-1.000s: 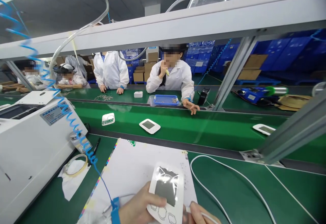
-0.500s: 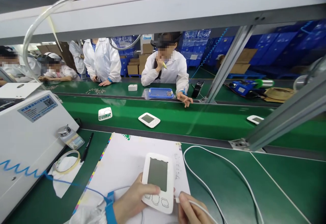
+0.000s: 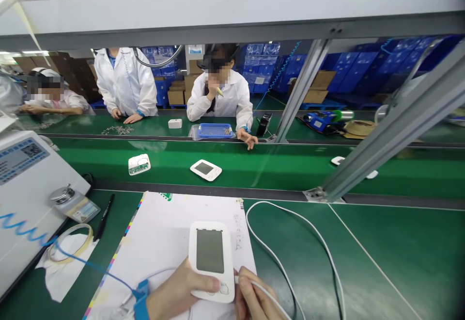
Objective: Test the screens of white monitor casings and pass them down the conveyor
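Note:
My left hand is closed around a white handheld device with a grey screen, its thumb lying across the outlined buttons below the screen. A blue strap circles my left wrist. At the device's lower right edge, my right hand pinches the end of a white cable. The cable's plug meets that edge; how far it sits in the device cannot be made out. Both hands are above a white paper sheet, and the cable loops over the green bench to the right.
Ahead runs a green belt carrying a white device and an open casing. A metal post slants up on the right. Tape, a black pen and a white machine are at left. Co-workers sit and stand opposite.
The whole view has swung, so most things appear further left. The device is held more upright in the picture, and the plug in my right hand is closer against its side edge.

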Tool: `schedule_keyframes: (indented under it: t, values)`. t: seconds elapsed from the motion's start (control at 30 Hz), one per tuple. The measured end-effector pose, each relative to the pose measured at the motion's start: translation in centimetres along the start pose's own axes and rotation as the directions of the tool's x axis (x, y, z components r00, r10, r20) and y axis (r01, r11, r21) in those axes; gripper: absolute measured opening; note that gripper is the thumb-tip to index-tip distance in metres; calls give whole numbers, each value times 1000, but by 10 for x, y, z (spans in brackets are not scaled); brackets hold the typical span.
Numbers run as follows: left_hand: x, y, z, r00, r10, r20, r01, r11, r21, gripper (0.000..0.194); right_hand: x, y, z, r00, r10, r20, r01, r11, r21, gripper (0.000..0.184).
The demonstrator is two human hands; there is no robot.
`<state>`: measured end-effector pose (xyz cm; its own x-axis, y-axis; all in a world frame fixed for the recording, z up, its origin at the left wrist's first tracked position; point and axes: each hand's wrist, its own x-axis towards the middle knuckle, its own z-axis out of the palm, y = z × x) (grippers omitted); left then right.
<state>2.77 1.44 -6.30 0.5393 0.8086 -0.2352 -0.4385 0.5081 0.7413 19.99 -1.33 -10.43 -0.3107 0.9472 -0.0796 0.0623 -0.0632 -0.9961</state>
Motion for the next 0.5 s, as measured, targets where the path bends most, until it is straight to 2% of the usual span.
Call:
schedule_keyframes:
  t: [0.1,0.17,0.3,0.43,0.5]
  values:
    - [-1,-1,1,1000,15,14,-15,1000,10,41,0,-4,-2,1000,-24,11,24,1000,-18,58]
    - [0,-1,4,998,9,62,-11,1000,27,41,-1,-9,-5,1000,-25,6,25,999,-27,57]
    - [3,2,11,983,31,180,-50,994,98,49,0,-14,-7,996,-16,-90,11,998,-54,51]
    - [4,5,13,984,66,165,-85,991,105,41,3,-12,-7,999,3,-47,5,987,159,48]
    - [2,3,9,992,93,90,-108,978,180,39,6,-10,-8,999,8,-46,3,969,246,48]
